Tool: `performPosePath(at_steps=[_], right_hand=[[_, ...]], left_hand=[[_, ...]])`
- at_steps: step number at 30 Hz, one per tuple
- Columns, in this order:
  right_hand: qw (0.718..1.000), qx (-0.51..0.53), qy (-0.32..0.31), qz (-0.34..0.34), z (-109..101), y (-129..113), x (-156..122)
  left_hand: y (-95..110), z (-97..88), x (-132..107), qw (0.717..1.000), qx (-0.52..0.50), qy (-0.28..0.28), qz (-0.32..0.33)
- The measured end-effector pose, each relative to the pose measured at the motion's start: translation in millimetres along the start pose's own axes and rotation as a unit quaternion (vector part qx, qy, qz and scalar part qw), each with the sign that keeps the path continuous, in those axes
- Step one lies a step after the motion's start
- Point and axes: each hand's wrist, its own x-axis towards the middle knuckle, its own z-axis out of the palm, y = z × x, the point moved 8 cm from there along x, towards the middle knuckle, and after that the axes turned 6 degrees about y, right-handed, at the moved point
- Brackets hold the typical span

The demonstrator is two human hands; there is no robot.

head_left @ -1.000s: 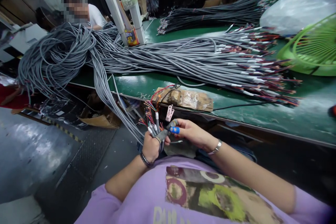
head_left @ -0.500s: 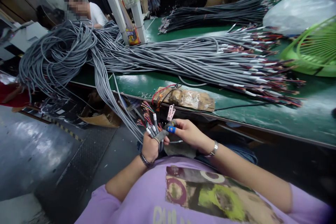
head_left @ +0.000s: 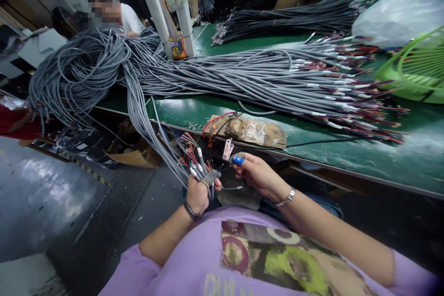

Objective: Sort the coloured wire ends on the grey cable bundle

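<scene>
My left hand [head_left: 200, 194] is wrapped round a bundle of grey cables [head_left: 171, 166], whose white-taped ends and coloured bare wires [head_left: 192, 148] stick up above the fist. A grey covering is on its thumb. To the right, my right hand [head_left: 255, 171] is pinched, with a blue wrap on the thumb and a grey cover on a finger; whether anything is between the fingertips I cannot make out. Just beyond those fingertips is a pink clothes peg [head_left: 228, 149] by the bench edge. A thin grey wire [head_left: 232, 188] points rightward from near my left hand.
A large heap of grey cables [head_left: 215, 74] lies along the green bench [head_left: 312, 148]. A wooden board [head_left: 249, 132] with wires sits at its front edge. Behind are black cables [head_left: 287, 21], a plastic bag [head_left: 398, 14] and a green basket [head_left: 416, 69]. A person [head_left: 130, 18] sits at the far left.
My right hand has moved away from my left hand, to the right. My left hand keeps its hold on the cables. The view has shifted slightly.
</scene>
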Motion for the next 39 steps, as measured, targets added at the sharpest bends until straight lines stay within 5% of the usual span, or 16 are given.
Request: performPosePath(at_steps=[4,7,9,11,12,14,18,19,21,24,26,30,33,39], right_hand=[[1.0,0.0,-0.013,0.019,-11.6,6.2,-14.0],[0.998,-0.025,-0.057,0.012,-25.0,-4.5,-54.6],[0.986,-0.07,-0.142,-0.041,-26.9,-19.4,-91.7],[0.931,-0.192,-0.3,-0.084,-21.0,-17.2,-130.6],[0.915,-0.247,-0.297,-0.118,-30.1,-14.5,-137.9],[0.881,-0.402,-0.206,-0.14,-63.8,2.7,-132.2],[0.743,-0.666,0.005,-0.062,-142.5,39.3,-107.1],[0.728,-0.681,0.056,-0.047,-156.9,38.9,-104.9],[0.757,-0.645,0.096,-0.046,-169.7,34.1,-105.9],[0.851,-0.513,-0.111,-0.025,-146.8,47.1,-117.0],[0.884,-0.435,-0.169,0.017,-140.3,54.5,-124.8],[0.951,-0.307,0.023,0.033,-164.1,49.4,-113.3],[0.972,-0.169,0.162,0.026,-183.1,40.3,-107.2],[0.984,-0.027,0.169,0.052,-183.1,27.4,-100.4]], left_hand=[[1.7,0.6,0.3,1.0,-0.006,-0.005,0.002],[3.0,-1.9,-2.0,1.0,-0.024,-0.006,0.0],[5.8,-5.1,-3.2,1.0,-0.02,-0.003,0.013],[7.2,-6.3,-2.3,1.0,-0.003,-0.01,0.019],[6.9,-6.2,-1.1,1.0,0.009,-0.014,0.016],[6.2,-4.5,1.2,0.999,0.02,-0.022,0.01],[10.1,-3.7,2.1,1.0,0.015,-0.012,0.017],[10.9,-3.8,1.5,1.0,0.019,-0.01,0.016],[12.2,-3.8,-0.1,0.999,0.032,-0.012,0.01],[15.0,-3.4,-2.3,0.999,0.036,-0.021,0.01],[16.8,-3.2,-3.1,0.999,0.039,-0.024,0.017],[17.3,-1.9,-3.7,0.998,0.053,-0.023,0.016],[17.7,0.3,-3.6,0.998,0.061,-0.018,0.002],[21.1,2.3,-3.9,0.999,0.052,-0.01,0.002]])
